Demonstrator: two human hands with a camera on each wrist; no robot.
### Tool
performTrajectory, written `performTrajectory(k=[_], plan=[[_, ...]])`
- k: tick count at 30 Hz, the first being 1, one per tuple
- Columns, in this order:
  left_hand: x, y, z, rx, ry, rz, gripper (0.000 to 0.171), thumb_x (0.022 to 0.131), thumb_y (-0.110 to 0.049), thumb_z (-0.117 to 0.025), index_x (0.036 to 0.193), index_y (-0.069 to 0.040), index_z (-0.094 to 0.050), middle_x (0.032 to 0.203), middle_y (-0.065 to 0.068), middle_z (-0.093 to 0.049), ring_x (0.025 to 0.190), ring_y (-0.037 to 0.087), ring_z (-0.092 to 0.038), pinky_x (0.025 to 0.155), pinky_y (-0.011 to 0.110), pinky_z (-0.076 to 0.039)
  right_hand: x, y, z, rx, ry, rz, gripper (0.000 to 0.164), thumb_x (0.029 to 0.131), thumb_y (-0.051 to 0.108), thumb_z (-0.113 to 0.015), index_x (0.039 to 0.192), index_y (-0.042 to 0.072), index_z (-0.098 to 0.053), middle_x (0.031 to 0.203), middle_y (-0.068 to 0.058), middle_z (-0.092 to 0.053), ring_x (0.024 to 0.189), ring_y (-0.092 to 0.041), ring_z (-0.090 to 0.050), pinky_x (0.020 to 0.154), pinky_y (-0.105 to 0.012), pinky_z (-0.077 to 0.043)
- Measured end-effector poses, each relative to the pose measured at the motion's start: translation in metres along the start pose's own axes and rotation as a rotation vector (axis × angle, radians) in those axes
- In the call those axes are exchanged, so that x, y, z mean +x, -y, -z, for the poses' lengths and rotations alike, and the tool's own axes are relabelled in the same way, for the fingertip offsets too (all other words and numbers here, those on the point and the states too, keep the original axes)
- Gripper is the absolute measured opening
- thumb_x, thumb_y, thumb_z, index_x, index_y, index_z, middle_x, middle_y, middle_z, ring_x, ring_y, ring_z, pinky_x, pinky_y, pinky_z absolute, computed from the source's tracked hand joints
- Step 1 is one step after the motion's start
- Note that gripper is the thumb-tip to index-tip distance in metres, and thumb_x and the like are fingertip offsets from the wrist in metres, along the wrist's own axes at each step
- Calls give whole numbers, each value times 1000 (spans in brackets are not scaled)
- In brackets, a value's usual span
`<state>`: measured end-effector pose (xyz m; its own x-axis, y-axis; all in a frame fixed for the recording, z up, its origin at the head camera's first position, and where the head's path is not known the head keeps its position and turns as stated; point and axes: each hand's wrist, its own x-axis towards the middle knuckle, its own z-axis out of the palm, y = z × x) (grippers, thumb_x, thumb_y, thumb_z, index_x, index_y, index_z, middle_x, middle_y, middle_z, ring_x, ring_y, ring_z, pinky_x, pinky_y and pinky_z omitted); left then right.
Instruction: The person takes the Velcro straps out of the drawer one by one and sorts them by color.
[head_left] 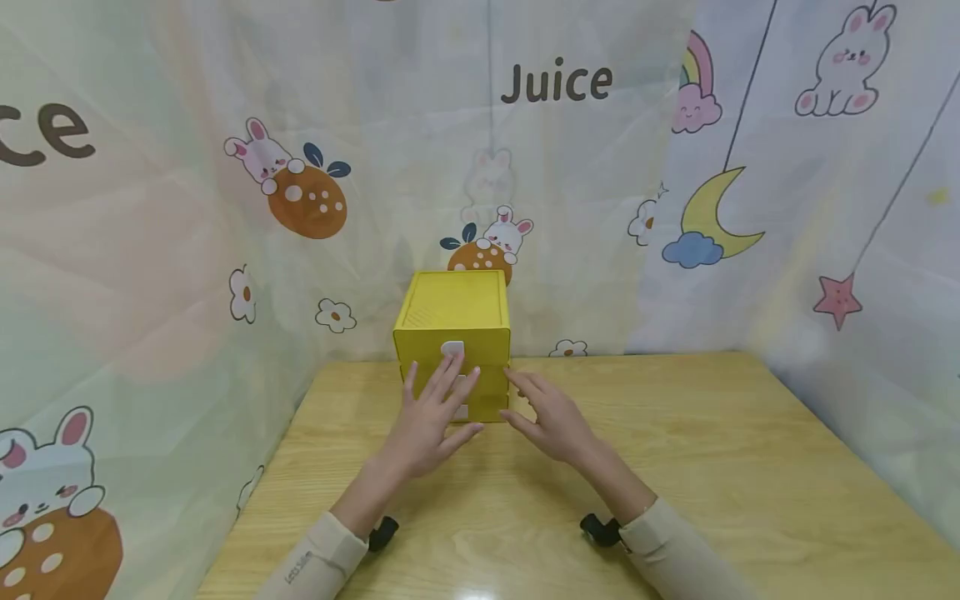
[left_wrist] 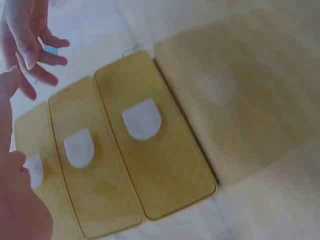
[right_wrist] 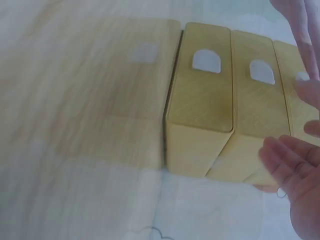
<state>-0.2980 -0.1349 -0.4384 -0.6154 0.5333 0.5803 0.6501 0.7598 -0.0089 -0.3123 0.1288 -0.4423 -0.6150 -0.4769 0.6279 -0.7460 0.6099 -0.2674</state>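
A yellow box with three stacked drawers [head_left: 453, 302] stands at the back of the table. Each drawer front carries a white rounded tab; the top tab [head_left: 453, 347] shows just above my left fingertips. My left hand [head_left: 429, 423] is spread before the drawer fronts, and whether it touches them I cannot tell. In the left wrist view the bottom drawer's tab [left_wrist: 142, 119] and the middle one [left_wrist: 80, 148] are plain to see. At the box's right side is my right hand [head_left: 553, 419], fingers extended and holding nothing; contact with the side [right_wrist: 195, 147] is unclear.
The wooden table [head_left: 675, 467] reaches out on both sides of the box. A printed cloth [head_left: 390, 167] hangs right behind it and along the sides. Black wrist devices [head_left: 600, 530] are on both wrists.
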Motion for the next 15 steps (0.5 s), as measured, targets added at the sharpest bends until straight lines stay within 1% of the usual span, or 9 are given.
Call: performTrajectory(k=[3, 7, 10, 13, 15], plan=[[2, 8, 5, -30, -81, 16, 85, 99, -50, -66, 167, -21, -25, 176, 11, -13, 163, 28, -12, 123, 72, 0, 6, 4, -6, 82, -46, 5, 63, 98, 23, -75, 151, 2, -50, 125, -18, -69, 101, -32, -72, 84, -44, -63], [10, 22, 12, -88, -206, 47, 85, 97, -41, -70, 165, -14, -27, 174, 16, -15, 162, 35, -14, 124, 70, -2, 15, 8, -13, 100, -90, 19, 60, 98, 19, -74, 149, -1, -51, 119, -17, -71, 101, -30, -72, 87, -43, -62], [14, 35, 16, -126, -292, 93, 86, 95, -37, -71, 166, -15, -27, 174, 19, -15, 161, 40, -14, 125, 68, -4, 24, 12, -18, 108, -102, 24, 59, 98, 21, -74, 149, -2, -51, 119, -17, -72, 103, -29, -71, 89, -42, -61], [19, 46, 19, -171, -346, 148, 87, 95, -36, -71, 167, -17, -24, 175, 16, -11, 162, 39, -11, 125, 69, -8, 33, 16, -21, 147, -107, 9, 59, 99, 22, -73, 148, -2, -52, 119, -17, -72, 105, -29, -70, 91, -41, -61], [22, 52, 21, -214, -365, 179, 86, 96, -35, -70, 166, -15, -25, 176, 13, -9, 163, 36, -8, 124, 71, -12, 38, 18, -24, 183, -109, -9, 59, 99, 22, -73, 148, -2, -52, 120, -18, -71, 107, -29, -70, 92, -41, -61]])
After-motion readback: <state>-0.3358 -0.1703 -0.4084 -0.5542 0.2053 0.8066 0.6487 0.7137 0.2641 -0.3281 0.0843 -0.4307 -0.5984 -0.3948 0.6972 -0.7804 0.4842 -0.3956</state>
